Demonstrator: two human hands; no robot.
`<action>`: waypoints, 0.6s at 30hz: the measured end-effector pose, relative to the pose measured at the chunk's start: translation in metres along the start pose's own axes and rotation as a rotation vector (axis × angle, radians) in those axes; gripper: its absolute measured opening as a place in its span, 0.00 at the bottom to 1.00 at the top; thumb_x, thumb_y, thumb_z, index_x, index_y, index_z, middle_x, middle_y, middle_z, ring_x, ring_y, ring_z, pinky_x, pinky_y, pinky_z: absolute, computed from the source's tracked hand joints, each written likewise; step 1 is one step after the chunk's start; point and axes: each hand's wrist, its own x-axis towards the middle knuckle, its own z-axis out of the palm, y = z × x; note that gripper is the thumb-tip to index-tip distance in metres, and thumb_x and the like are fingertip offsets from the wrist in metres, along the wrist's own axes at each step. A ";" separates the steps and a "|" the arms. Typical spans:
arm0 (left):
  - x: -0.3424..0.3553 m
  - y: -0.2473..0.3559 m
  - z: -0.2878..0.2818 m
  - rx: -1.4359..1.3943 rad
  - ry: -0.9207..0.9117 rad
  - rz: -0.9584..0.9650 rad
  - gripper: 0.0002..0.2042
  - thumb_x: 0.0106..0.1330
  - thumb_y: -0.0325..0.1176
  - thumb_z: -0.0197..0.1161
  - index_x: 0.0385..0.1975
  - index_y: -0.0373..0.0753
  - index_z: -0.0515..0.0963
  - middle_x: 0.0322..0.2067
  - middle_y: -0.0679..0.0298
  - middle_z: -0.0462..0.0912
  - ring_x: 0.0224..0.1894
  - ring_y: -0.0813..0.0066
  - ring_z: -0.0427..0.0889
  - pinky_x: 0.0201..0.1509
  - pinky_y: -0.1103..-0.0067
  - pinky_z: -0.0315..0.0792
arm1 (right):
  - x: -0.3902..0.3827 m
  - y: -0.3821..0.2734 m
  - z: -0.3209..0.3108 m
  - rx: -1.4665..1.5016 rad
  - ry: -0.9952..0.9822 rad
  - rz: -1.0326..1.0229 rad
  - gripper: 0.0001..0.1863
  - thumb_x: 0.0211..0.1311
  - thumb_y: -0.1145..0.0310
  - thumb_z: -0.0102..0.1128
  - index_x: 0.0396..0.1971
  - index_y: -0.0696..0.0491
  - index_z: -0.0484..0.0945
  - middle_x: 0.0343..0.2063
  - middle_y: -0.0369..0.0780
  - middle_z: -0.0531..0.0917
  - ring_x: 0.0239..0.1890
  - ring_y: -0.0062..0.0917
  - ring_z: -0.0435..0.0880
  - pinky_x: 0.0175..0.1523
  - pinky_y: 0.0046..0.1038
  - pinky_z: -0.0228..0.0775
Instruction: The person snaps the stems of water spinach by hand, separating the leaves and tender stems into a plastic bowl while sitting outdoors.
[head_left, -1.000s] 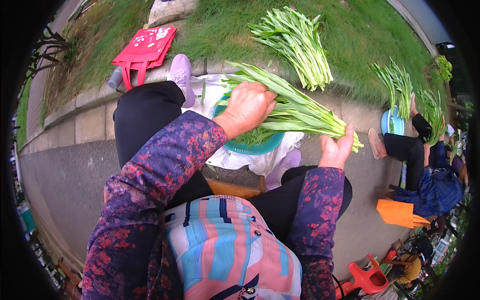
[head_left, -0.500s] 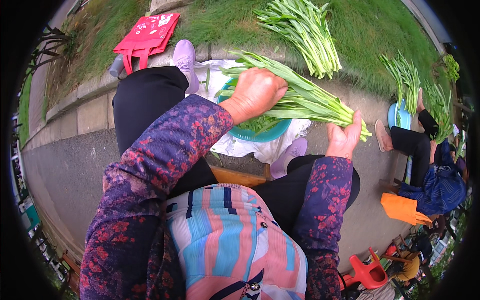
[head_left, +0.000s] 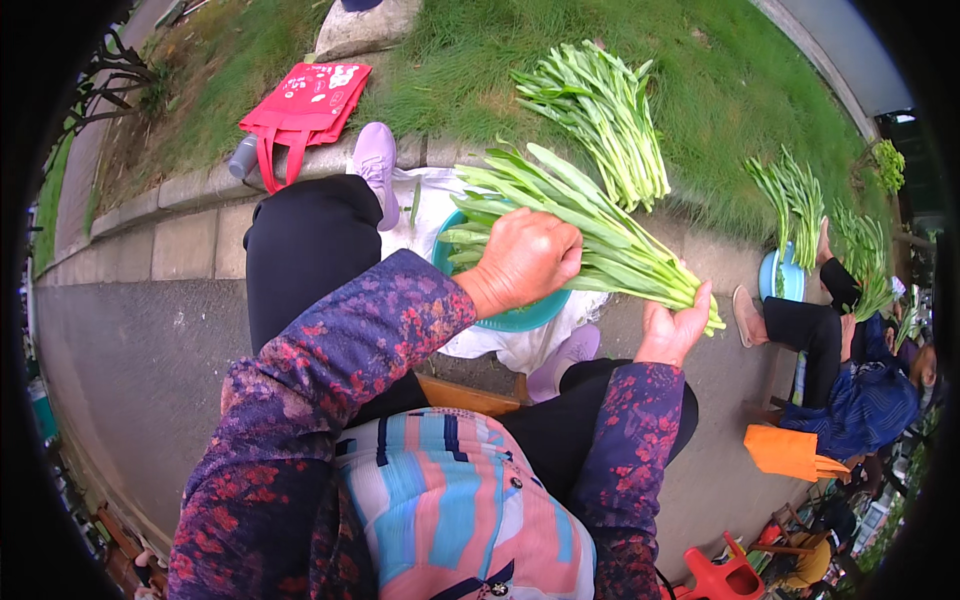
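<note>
A bunch of long-leaved green vegetables (head_left: 607,243) is held slantwise between my hands, leafy tops up and to the left, pale stems down and to the right. My left hand (head_left: 527,260) is closed at the leafy side, its fingertips hidden under the fist. Around the stem ends, my right hand (head_left: 673,328) is closed with the thumb up. Partly under the bunch and my left hand stands a teal basin (head_left: 528,318) with green leaves inside. The basin rests on a white cloth (head_left: 490,346) between my feet.
Another bunch of greens (head_left: 625,150) lies on the grass at the kerb. A red bag (head_left: 310,105) and grey bottle (head_left: 243,157) are at far left. Rightward, a person (head_left: 850,390) sits near a light-blue basin (head_left: 781,276), greens and an orange bag (head_left: 780,452). A red stool (head_left: 722,577) is lower right.
The whole view has shifted, so most things sit lower in the picture. Both hands keep hold of the bunch, with little change between them.
</note>
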 end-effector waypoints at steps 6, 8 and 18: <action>0.002 0.009 -0.012 -0.146 0.017 -0.127 0.03 0.46 0.28 0.63 0.18 0.43 0.75 0.14 0.68 0.72 0.19 0.68 0.74 0.26 0.74 0.67 | 0.008 -0.004 -0.009 0.046 -0.023 -0.084 0.17 0.63 0.59 0.52 0.42 0.58 0.70 0.42 0.46 0.76 0.48 0.37 0.74 0.58 0.48 0.62; 0.004 0.010 -0.018 -0.179 0.009 -0.185 0.03 0.47 0.28 0.63 0.18 0.42 0.75 0.15 0.67 0.73 0.19 0.67 0.74 0.25 0.74 0.68 | 0.009 -0.008 -0.007 0.077 -0.009 -0.138 0.21 0.63 0.56 0.51 0.46 0.60 0.69 0.46 0.46 0.75 0.51 0.39 0.72 0.60 0.48 0.59; -0.004 -0.032 -0.061 -0.249 0.075 -0.388 0.03 0.52 0.26 0.64 0.24 0.37 0.77 0.20 0.72 0.74 0.19 0.89 0.66 0.23 0.88 0.64 | -0.002 -0.046 -0.011 0.091 -0.354 -0.216 0.17 0.60 0.60 0.56 0.40 0.59 0.71 0.37 0.44 0.75 0.48 0.38 0.72 0.60 0.46 0.60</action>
